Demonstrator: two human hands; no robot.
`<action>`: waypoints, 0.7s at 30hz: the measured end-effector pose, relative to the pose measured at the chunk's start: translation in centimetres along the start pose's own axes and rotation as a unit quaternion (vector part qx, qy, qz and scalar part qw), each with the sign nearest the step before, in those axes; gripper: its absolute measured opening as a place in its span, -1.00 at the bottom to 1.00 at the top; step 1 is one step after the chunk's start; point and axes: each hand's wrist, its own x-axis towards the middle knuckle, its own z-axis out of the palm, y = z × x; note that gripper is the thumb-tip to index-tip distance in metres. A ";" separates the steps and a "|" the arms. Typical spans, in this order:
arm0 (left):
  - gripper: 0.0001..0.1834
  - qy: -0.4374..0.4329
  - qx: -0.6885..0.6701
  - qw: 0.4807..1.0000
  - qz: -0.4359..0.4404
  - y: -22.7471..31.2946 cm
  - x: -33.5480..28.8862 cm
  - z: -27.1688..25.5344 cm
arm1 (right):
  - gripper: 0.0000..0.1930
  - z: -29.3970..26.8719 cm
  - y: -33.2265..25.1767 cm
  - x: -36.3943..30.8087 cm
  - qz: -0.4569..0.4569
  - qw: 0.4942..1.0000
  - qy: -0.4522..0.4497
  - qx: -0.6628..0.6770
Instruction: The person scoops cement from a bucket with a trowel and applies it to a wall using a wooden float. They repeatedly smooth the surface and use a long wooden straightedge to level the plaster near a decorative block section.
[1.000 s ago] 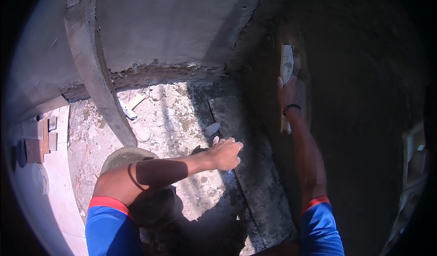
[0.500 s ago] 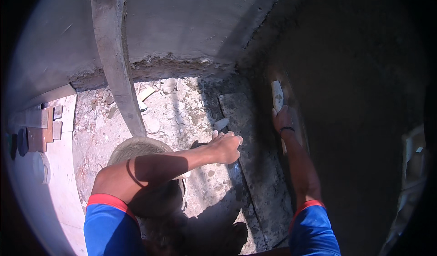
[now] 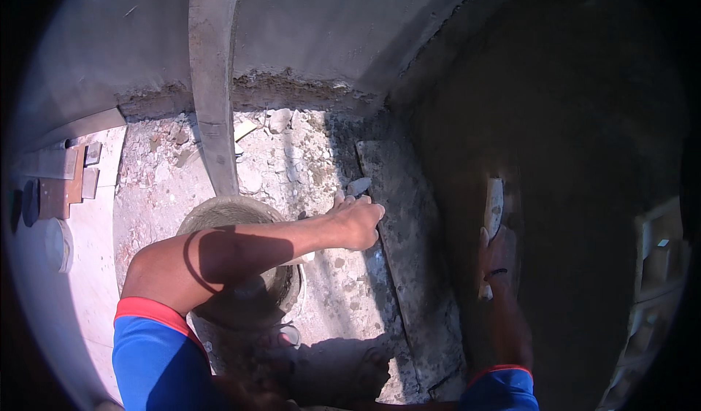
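My right hand (image 3: 498, 254) grips the pale, worn handle of a plastering float (image 3: 494, 201), its flat plate against the dark, smooth wall (image 3: 577, 155) on the right. Shadow makes the plate's edges hard to see. In the middle, above the rubble floor, my left hand (image 3: 356, 223) is closed in a fist, and whatever is inside it is hidden. A grey, pointed piece (image 3: 358, 186) shows just past its knuckles; I cannot tell whether they touch. Beneath my left forearm stands a round bucket (image 3: 232, 208) with grey mortar on its inside.
A tall board (image 3: 213, 68) leans against the grey back wall. A long flat slab (image 3: 398, 214) lies along the foot of the right wall. At left, wooden pieces (image 3: 75, 174) and a white round container (image 3: 58, 245) rest on a pale surface. Hollow blocks (image 3: 661, 258) show far right.
My right hand and the float have moved down and to the right along the wall. The left fist stays over nearly the same floor spot. The whole view has shifted slightly.
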 end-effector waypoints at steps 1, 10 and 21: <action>-0.52 -0.007 -0.001 1.000 -0.002 0.0 0.3 0.0 | -0.44 -0.4 0.4 1.2 -0.006 0.999 0.038 0.033; -0.52 -0.024 0.002 1.000 -0.006 0.1 3.5 1.9 | -0.51 5.6 -9.2 14.8 -0.059 0.992 0.071 0.084; -0.53 -0.030 -0.035 0.998 -0.048 -2.9 3.4 3.0 | -0.51 14.2 -11.8 16.3 -0.086 0.994 -0.052 0.048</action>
